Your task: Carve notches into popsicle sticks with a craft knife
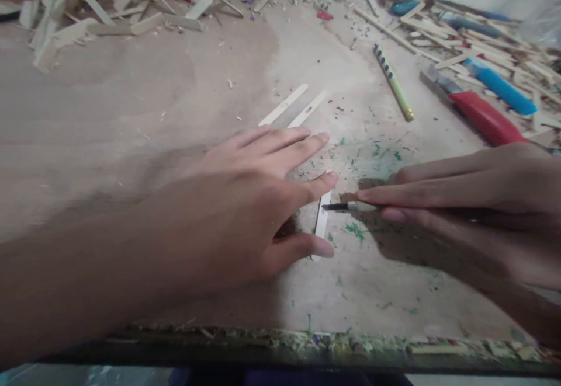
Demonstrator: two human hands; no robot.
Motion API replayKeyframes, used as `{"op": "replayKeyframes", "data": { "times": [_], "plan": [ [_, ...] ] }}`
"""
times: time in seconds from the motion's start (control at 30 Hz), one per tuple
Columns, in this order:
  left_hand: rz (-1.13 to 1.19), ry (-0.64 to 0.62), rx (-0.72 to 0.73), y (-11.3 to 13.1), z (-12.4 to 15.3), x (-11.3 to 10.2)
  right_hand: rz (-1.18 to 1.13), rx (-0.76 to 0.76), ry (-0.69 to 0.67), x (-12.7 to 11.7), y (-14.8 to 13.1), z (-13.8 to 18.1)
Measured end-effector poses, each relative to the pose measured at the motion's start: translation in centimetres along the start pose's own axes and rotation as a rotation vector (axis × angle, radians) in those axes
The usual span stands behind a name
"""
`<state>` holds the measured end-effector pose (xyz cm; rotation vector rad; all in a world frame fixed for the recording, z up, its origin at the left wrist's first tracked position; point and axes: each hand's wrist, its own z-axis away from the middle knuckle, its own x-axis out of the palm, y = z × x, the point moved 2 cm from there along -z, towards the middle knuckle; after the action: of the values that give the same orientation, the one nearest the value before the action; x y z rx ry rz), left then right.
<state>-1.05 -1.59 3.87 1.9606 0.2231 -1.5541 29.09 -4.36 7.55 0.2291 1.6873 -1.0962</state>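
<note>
The pale stick (pixel 321 223) is pinned at the table's (pixel 184 88) near middle by the spread left hand (pixel 265 190) and seemingly cut by a knife (pixel 344 206) pinched in the right hand's (pixel 473 199) grip, so steady pressing seems needed next.

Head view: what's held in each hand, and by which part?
Right hand: slim bladed tool, by its handle, just behind the metal collar. Left hand: wooden stick, not clasped but pinned near both ends by thumb and index finger.
</note>
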Motion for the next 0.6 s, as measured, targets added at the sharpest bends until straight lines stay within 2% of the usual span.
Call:
{"op": "replayKeyframes", "data": {
  "times": [0.07,0.17,0.3,0.43,0.6],
  "plan": [
    [-0.003,0.003,-0.001,0.0,0.0,0.0,0.049,-0.048,-0.024,-0.1,-0.1,0.2],
    [0.003,0.006,-0.012,0.0,-0.1,0.0,0.053,-0.007,0.022,-0.2,-0.2,0.4],
    [0.004,0.017,-0.003,-0.1,-0.1,0.1,-0.033,-0.016,0.016,-0.4,-0.1,0.8],
    [0.000,0.028,0.027,0.0,-0.1,0.0,0.009,-0.012,0.044,-0.7,0.4,1.1],
    [-0.007,0.015,0.021,0.0,-0.2,-0.1,0.061,-0.069,-0.007,-0.5,0.4,0.5]
  ]
}}
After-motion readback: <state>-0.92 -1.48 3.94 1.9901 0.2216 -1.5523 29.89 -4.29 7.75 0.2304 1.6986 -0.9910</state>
